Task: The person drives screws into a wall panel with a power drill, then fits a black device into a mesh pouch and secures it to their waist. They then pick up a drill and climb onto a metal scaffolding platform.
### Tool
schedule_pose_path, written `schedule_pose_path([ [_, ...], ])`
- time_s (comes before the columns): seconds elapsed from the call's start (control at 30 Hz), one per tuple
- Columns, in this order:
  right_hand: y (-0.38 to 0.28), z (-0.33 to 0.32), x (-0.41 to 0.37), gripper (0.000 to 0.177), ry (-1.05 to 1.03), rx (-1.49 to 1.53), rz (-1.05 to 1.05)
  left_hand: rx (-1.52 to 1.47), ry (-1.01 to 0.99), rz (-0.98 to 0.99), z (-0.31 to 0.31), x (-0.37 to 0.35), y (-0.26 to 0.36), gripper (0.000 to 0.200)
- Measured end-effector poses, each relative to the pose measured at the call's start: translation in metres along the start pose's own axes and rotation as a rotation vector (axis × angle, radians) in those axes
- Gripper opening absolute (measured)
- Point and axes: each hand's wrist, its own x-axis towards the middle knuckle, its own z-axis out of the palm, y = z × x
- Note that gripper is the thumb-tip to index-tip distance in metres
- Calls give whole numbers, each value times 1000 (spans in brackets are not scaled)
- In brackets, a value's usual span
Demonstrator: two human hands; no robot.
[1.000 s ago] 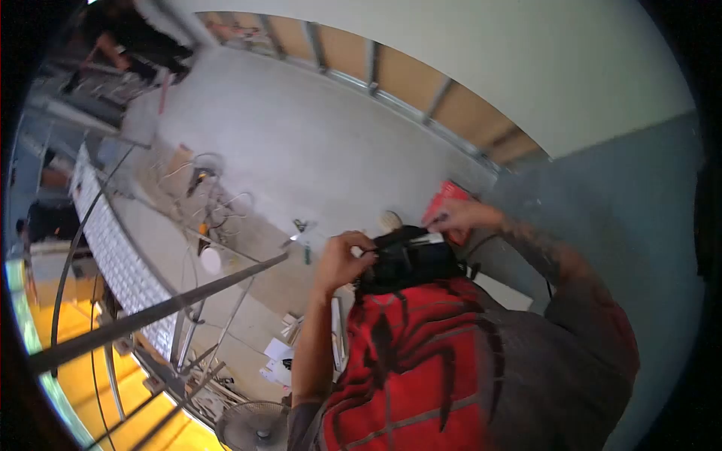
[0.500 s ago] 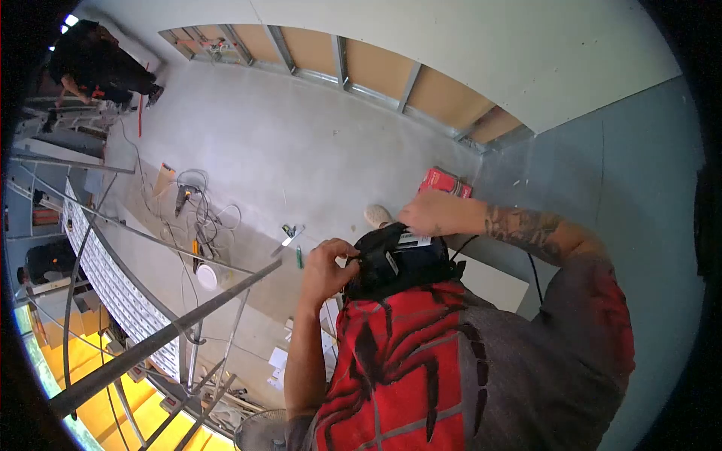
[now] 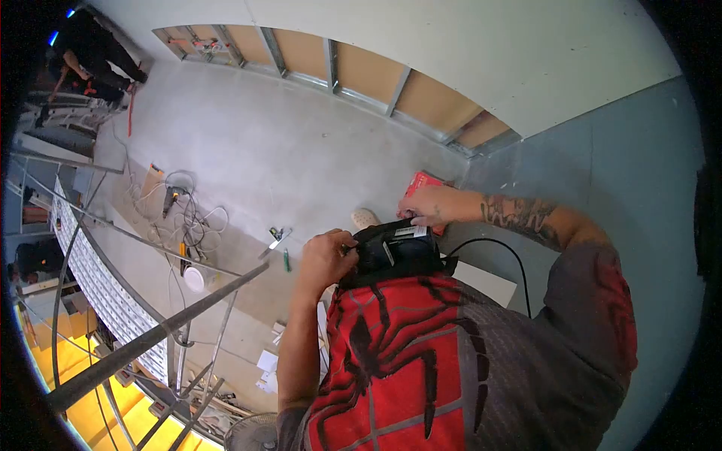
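— Left hand (image 3: pixel 327 255) first: what is it doing?

— Its fingers are curled tight around the left end of a black pouch (image 3: pixel 395 254), clamped on it.

— And the right hand (image 3: pixel 430 204)?

— It lies on the pouch's far edge, fingertips bent down beside a white label (image 3: pixel 414 232). I cannot tell whether they pinch or only press there.

— Where does the pouch sit?

— Against the chest, at the upper edge of a red shirt (image 3: pixel 391 353) with a black spider print, held between the two hands. A black cable (image 3: pixel 492 243) loops out from its right end and runs down over the grey sleeve.

— What is under the hands?

— A bare concrete floor (image 3: pixel 286 143), well below. A red box (image 3: pixel 416 183) lies near its edge by the blue wall, just past the right hand's knuckles. A pale shoe (image 3: pixel 365 219) shows between the hands.

— Anything further off?

— A tangle of cords (image 3: pixel 188 210) and a white tub (image 3: pixel 194 279) lie toward the floor's left edge, behind a metal rail (image 3: pixel 150 331). Another person (image 3: pixel 90 52) stands at the far left corner.
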Motion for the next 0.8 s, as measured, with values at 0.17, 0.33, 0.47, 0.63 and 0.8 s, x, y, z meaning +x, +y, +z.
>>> schedule_pose_path([
  [0.17,-25,-27,-2,20,-179,83,51,-91,17,119,-15,13,25,20],
  [0.33,-26,-26,-2,21,-112,93,-24,18,-104,474,19,42,68,29],
  [0.47,-25,-26,-4,21,-79,36,-32,239,-147,366,44,56,86,37],
  [0.63,-23,-11,-9,22,12,-15,-39,409,-248,190,58,65,92,40],
  [0.8,-44,-29,-9,23,-56,-129,-31,448,-139,63,67,59,97,34],
])
